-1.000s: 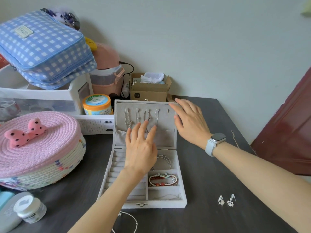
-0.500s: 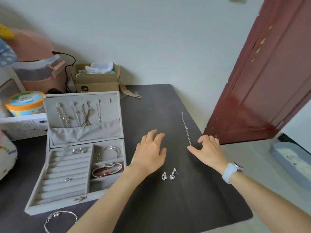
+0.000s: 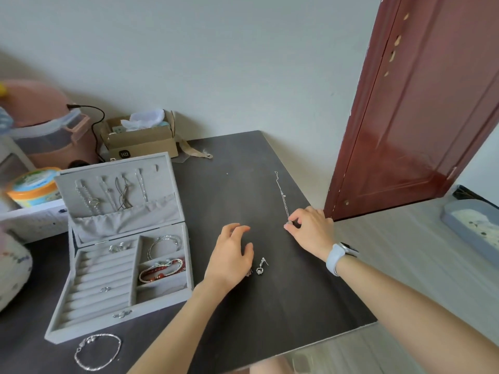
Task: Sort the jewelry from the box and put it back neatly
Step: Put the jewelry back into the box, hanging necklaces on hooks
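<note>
The grey jewelry box (image 3: 122,315) stands open at the left of the dark table (image 3: 270,306), with chains hung in its lid, rings in the slotted rows and bracelets in the right compartments. A thin silver necklace (image 3: 281,192) lies stretched along the table's right edge. My right hand (image 3: 310,230), with a watch on the wrist, pinches the near end of that necklace. My left hand (image 3: 232,255) rests on the table with loosely curled fingers and holds nothing. A pair of silver earrings (image 3: 260,267) lies just right of it, one partly hidden under the hand. A silver bracelet (image 3: 97,352) lies in front of the box.
A cardboard box (image 3: 140,139), a pink appliance (image 3: 46,128) with a black cable and an orange-lidded tub (image 3: 32,186) stand behind the jewelry box. A red door (image 3: 415,103) stands to the right, just past the table's right edge. A grey tray (image 3: 475,228) lies on the floor.
Both hands left the jewelry box lid and moved right across the table as my view swung right. My right hand closed its fingertips on the necklace's near end.
</note>
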